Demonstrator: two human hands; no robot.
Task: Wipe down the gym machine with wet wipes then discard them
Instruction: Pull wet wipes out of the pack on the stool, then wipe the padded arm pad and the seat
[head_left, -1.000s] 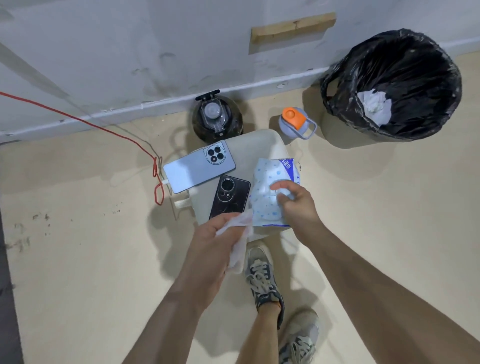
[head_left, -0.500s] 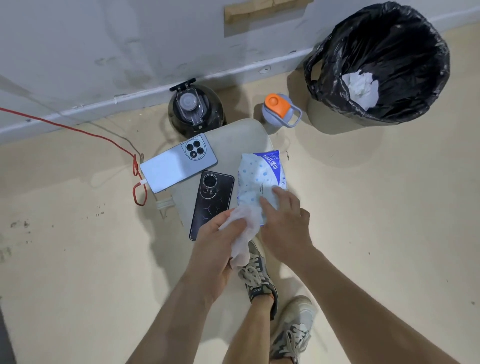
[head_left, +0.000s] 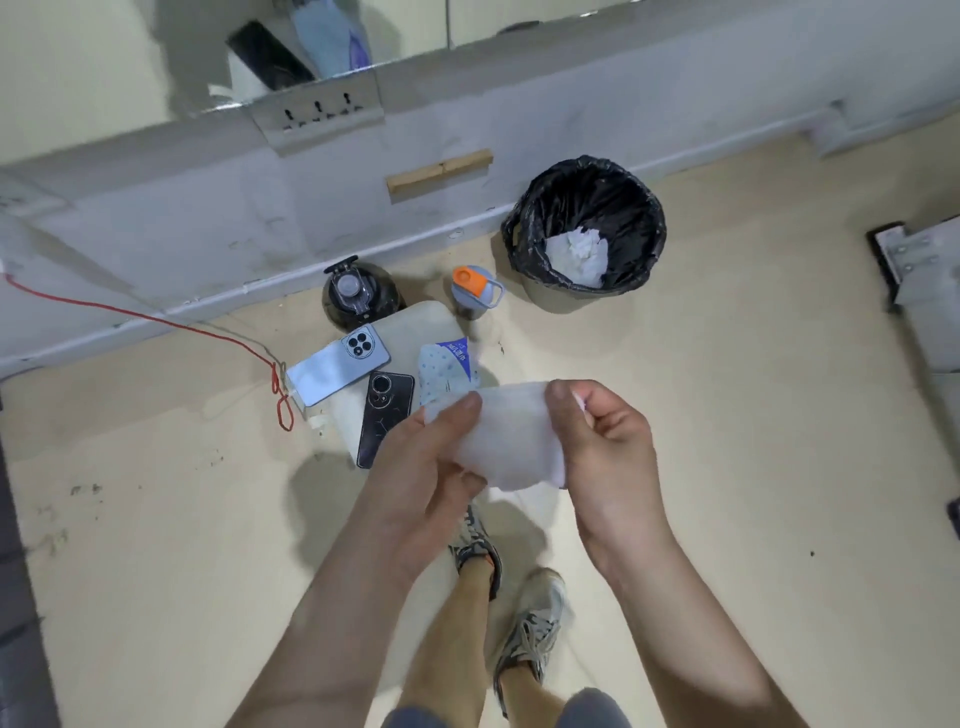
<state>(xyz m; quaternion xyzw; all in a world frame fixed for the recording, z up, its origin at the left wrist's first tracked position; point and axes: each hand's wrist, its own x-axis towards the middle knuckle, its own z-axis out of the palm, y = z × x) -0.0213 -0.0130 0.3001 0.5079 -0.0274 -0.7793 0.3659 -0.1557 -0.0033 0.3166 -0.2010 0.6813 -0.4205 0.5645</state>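
left hand (head_left: 431, 467) and right hand (head_left: 605, 447) pinch a wet wipe (head_left: 511, 436) over beige floor (head_left: 753, 441), wall (head_left: 208, 218) perhaps mirrored.

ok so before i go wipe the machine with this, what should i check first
1. White wet wipe out of the pack and held: ok. The left hand and right hand each pinch an edge.
2. Wipe opened out: ok, it is stretched between the hands.
3. Blue-and-white dotted wipe pack resealed: cannot tell, its near end is hidden behind the wipe.
4. Black-lined round bin open for discarding: ok, with crumpled white wipes already inside.
5. Machine surface within sight: cannot tell. Only a grey metal part shows at the right edge.
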